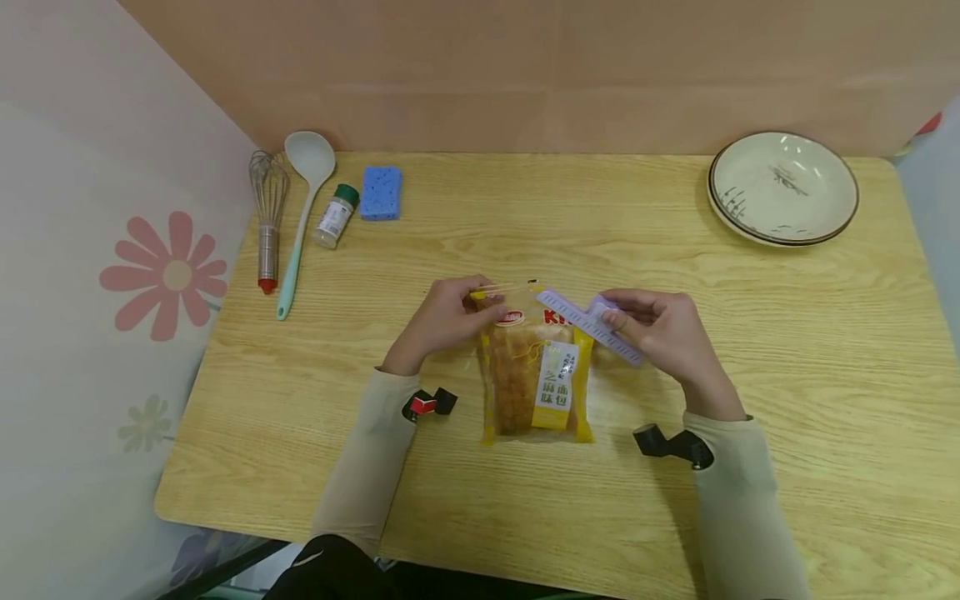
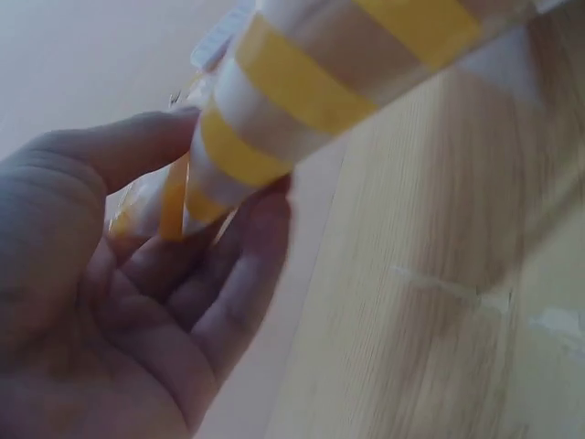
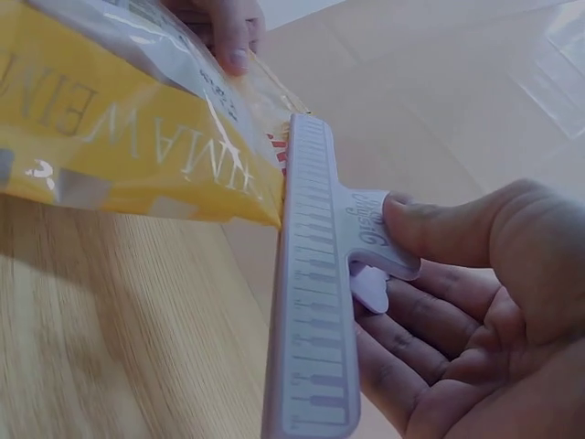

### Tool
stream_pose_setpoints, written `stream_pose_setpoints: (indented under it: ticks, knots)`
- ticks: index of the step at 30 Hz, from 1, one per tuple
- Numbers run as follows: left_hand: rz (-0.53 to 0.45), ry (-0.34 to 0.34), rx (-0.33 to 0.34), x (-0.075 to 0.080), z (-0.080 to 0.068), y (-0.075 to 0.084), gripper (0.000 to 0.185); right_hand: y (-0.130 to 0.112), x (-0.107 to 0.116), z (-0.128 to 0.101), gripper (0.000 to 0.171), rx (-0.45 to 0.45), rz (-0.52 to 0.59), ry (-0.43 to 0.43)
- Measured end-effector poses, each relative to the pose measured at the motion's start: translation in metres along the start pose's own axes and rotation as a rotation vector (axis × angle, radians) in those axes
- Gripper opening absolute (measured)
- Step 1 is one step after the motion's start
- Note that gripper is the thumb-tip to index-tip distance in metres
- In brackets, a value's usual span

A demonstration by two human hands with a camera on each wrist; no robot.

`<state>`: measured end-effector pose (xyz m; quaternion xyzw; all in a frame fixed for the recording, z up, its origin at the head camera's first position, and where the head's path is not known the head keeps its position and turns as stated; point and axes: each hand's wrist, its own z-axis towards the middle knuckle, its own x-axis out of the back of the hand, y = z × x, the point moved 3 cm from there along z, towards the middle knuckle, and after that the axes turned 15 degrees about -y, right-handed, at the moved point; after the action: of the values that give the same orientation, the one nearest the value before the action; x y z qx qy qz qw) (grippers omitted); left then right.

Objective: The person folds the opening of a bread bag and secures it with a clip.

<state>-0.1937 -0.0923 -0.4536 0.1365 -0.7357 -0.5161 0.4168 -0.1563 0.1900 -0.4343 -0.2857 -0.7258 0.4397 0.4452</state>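
Observation:
A yellow snack bag [image 1: 536,379] with fried pieces inside lies in the middle of the wooden table [image 1: 787,350]. My left hand [image 1: 450,317] pinches the bag's top left corner; its fingers [image 2: 233,302] curl round the striped edge of the bag [image 2: 274,101]. My right hand [image 1: 660,329] holds a lilac bag clip [image 1: 588,325] by its handle. The clip [image 3: 315,302] lies against the bag's top edge [image 3: 137,137], with my thumb [image 3: 466,229] pressing on its lever.
At the back left lie a whisk [image 1: 267,217], a pale green spoon [image 1: 303,208], a small spice jar [image 1: 335,217] and a blue sponge [image 1: 381,192]. Stacked plates [image 1: 782,188] sit at the back right. A flowered sheet [image 1: 112,292] hangs on the left.

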Motion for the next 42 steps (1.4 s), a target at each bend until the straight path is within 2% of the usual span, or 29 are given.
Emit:
stream_pose_setpoints:
  ticks: [3, 5, 10, 20, 28, 35, 42]
  knots:
    - [-0.029, -0.038, 0.008, -0.001, 0.001, -0.001, 0.01, 0.002, 0.001, 0.0, 0.029, -0.001, -0.002, -0.002]
    - [-0.027, -0.043, -0.011, -0.002, 0.001, 0.0, 0.012, 0.002, 0.002, 0.0, 0.03, -0.002, -0.006, -0.005]
    - [-0.028, -0.016, -0.063, -0.004, 0.002, 0.0, 0.016, 0.002, 0.002, 0.0, 0.03, -0.001, -0.001, -0.005]
    - [-0.023, 0.017, -0.093, -0.005, 0.003, 0.002, 0.016, -0.001, -0.001, 0.003, 0.026, 0.045, 0.047, 0.065]
    - [-0.134, 0.087, -0.068, -0.006, 0.003, 0.003, 0.026, -0.002, -0.003, 0.005, 0.027, 0.058, 0.125, 0.067]
    - [-0.289, 0.097, -0.111, -0.011, 0.005, 0.003, 0.022, -0.005, -0.008, 0.006, 0.03, 0.039, 0.142, 0.059]
    - [-0.271, 0.058, -0.115, -0.013, 0.006, 0.005, 0.021, -0.006, -0.011, 0.006, 0.029, 0.038, 0.147, 0.071]
